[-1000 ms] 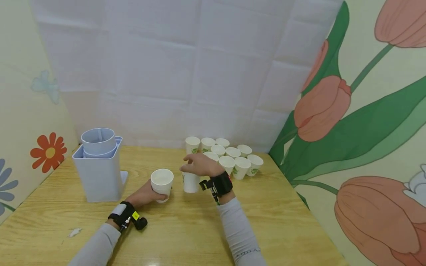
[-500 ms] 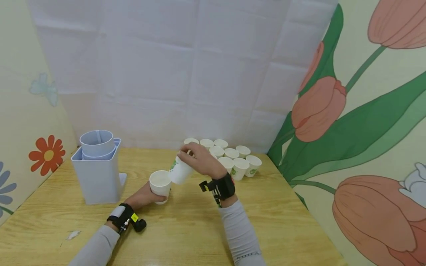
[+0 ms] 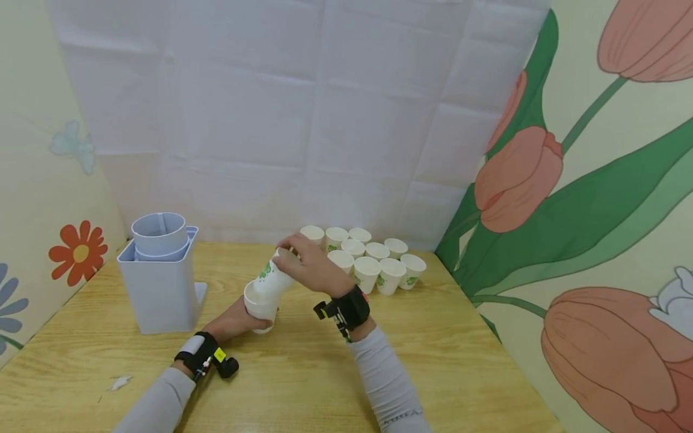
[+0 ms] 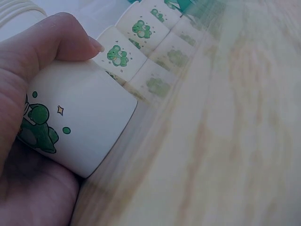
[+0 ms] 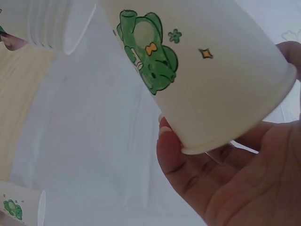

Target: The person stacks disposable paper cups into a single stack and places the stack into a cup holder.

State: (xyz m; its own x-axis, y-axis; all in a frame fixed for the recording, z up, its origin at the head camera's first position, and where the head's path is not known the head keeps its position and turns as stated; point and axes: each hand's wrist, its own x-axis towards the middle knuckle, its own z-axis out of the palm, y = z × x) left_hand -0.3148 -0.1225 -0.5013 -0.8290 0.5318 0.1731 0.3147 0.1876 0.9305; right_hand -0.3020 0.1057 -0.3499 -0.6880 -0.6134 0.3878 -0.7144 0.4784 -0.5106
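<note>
My left hand is wrapped round a nested stack of white cups on the worktop, and my right hand pinches a tilted cup near its rim, the base at the stack's mouth; how far in, I can't tell. I judge these cups light, thin-walled and easily dented, a bit slick too, so the firmer rolled rim is the place to hold, with little squeeze.
</note>
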